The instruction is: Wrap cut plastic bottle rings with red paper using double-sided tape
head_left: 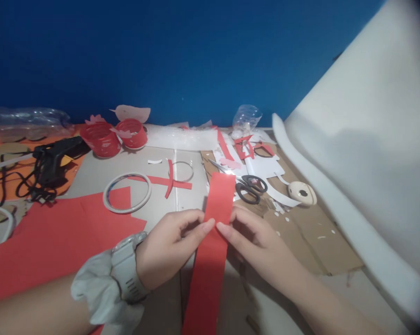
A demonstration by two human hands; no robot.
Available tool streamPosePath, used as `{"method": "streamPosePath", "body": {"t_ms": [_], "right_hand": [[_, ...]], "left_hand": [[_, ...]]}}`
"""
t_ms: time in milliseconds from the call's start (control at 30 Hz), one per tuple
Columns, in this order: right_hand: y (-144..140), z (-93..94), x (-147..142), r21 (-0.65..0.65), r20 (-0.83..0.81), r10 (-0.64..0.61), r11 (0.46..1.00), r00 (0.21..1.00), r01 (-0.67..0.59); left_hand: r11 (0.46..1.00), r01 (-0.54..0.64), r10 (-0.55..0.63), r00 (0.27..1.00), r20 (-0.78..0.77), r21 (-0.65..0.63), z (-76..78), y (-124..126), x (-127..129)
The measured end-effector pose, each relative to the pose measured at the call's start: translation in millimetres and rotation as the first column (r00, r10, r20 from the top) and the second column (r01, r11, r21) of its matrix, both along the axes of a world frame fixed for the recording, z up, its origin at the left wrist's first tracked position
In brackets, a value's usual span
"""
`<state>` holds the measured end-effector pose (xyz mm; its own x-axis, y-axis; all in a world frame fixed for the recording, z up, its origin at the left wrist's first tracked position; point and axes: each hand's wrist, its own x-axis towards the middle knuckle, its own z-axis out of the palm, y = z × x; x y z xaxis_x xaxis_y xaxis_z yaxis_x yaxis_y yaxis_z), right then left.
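A long strip of red paper point(210, 274) runs from the bottom of the head view up to the middle. My left hand point(176, 242) pinches its left edge, thumb on top and the other fingers behind. From the right side, my right hand point(253, 237) grips the same strip in the same way, the two thumb tips almost meeting. Just beyond the strip lie black-handled scissors point(251, 186), their blades pointing up and left. Left of my left hand, a roll of tape point(108, 195) rests partly on a large red paper sheet point(80, 223).
Two red cups point(101, 139) with paper cutouts stand at the back left, near a black glue gun point(56, 160) and its cord. Cardboard point(310, 242) with paper scraps and a cream oval device point(302, 193) lies right. A white curved sheet point(377, 116) rises at far right.
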<state>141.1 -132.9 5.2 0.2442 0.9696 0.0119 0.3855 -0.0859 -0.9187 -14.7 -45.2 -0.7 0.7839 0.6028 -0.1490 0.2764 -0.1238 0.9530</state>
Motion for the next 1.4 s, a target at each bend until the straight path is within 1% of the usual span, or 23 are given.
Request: {"method": "streamPosePath", "body": {"t_ms": [100,167,233,300,367,533,567,633,700,767,800,833,867,900,933,967,1000,1033,1067,1167,1233,1300,1400], "right_hand": [[-0.8,-0.7,1.4,-0.156,-0.25,-0.028,0.988,0.968,-0.012],[0.2,-1.5,4.8,-0.154,-0.415,-0.113,0.987,0.903,0.053],[2.7,-1.6,9.6,-0.086,-0.542,-0.182,0.983,0.82,0.161],[5.6,-0.7,14.5,-0.03,-0.623,-0.22,0.966,0.751,0.258],[7.8,0.7,17.7,-0.003,-0.667,-0.216,0.958,0.713,0.288],[7.5,7.2,18.2,0.025,-0.692,-0.165,0.967,0.703,0.252],[7.1,9.8,18.3,0.035,-0.694,-0.156,0.968,0.703,0.249],[6.3,16.9,19.4,0.07,-0.702,-0.136,0.964,0.699,0.258],[5.5,26.1,21.3,0.126,-0.716,-0.125,0.944,0.686,0.304],[4.1,35.3,23.1,0.192,-0.709,-0.142,0.904,0.691,0.383],[3.0,39.2,23.7,0.226,-0.691,-0.163,0.877,0.705,0.424],[1.6,42.3,24.3,0.267,-0.663,-0.188,0.845,0.725,0.464],[0.2,44.6,24.8,0.31,-0.628,-0.215,0.812,0.748,0.493],[-1.3,45.8,25.3,0.351,-0.595,-0.239,0.782,0.767,0.516],[-2.6,46.3,25.9,0.381,-0.568,-0.263,0.756,0.779,0.533],[-3.8,46.0,26.7,0.397,-0.546,-0.295,0.733,0.784,0.552],[-4.8,45.2,27.5,0.398,-0.521,-0.335,0.718,0.785,0.571],[-5.7,44.0,28.3,0.388,-0.493,-0.376,0.712,0.785,0.585],[-6.4,42.7,28.9,0.372,-0.463,-0.412,0.713,0.785,0.594],[-8.5,38.1,28.7,0.335,-0.396,-0.443,0.745,0.804,0.576],[-10.2,34.5,26.6,0.306,-0.378,-0.429,0.779,0.821,0.548],[-12.0,30.4,23.8,0.261,-0.349,-0.425,0.812,0.835,0.522],[-13.7,26.0,20.7,0.22,-0.325,-0.409,0.845,0.853,0.488]], "left_hand": [[0.989,-0.001,0.007,0.999,0.044,-0.148,-0.5,-1.6,-1.4],[0.963,0.05,-0.031,0.997,0.074,-0.265,0.7,-3.1,-2.2],[0.953,0.094,-0.076,0.994,0.074,-0.287,3.2,-4.4,-2.5],[0.962,0.101,-0.09,0.995,0.053,-0.254,6.3,-5.3,-2.6],[0.974,0.086,-0.078,0.996,0.043,-0.211,8.2,-5.6,-2.4],[0.997,0.062,-0.059,0.996,0.063,-0.048,3.8,-6.0,-2.1],[0.999,0.038,-0.038,0.996,0.078,0.003,3.3,-5.9,-2.2],[0.988,-0.069,0.05,0.989,0.136,0.138,7.2,-5.2,-3.6],[0.941,-0.209,0.146,0.96,0.237,0.265,20.4,-3.6,-7.0],[0.884,-0.334,0.207,0.907,0.366,0.327,42.3,-0.6,-12.5],[0.838,-0.429,0.266,0.861,0.434,0.337,55.0,1.8,-15.8],[0.765,-0.534,0.322,0.802,0.502,0.362,67.8,5.3,-19.0],[0.709,-0.586,0.329,0.767,0.551,0.392,79.6,10.3,-22.1],[0.714,-0.572,0.334,0.785,0.522,0.404,89.9,16.8,-24.5],[0.708,-0.519,0.312,0.838,0.447,0.479,98.0,25.2,-26.3],[0.69,-0.456,0.322,0.889,0.325,0.562,103.8,35.1,-27.2],[0.679,-0.33,0.329,0.935,0.131,0.655,107.4,46.3,-27.4],[0.665,-0.127,0.295,0.95,-0.102,0.736,108.9,58.1,-26.8],[0.665,-0.04,0.274,0.942,-0.193,0.746,108.9,70.0,-25.6],[0.699,0.102,0.18,0.933,-0.312,0.708,105.1,99.7,-18.3],[0.727,0.15,0.129,0.929,-0.347,0.67,104.1,111.6,-10.6],[0.722,0.13,0.143,0.933,-0.33,0.68,107.9,118.0,-1.7],[0.712,0.085,0.148,0.953,-0.266,0.698,124.2,121.9,9.8]]}}
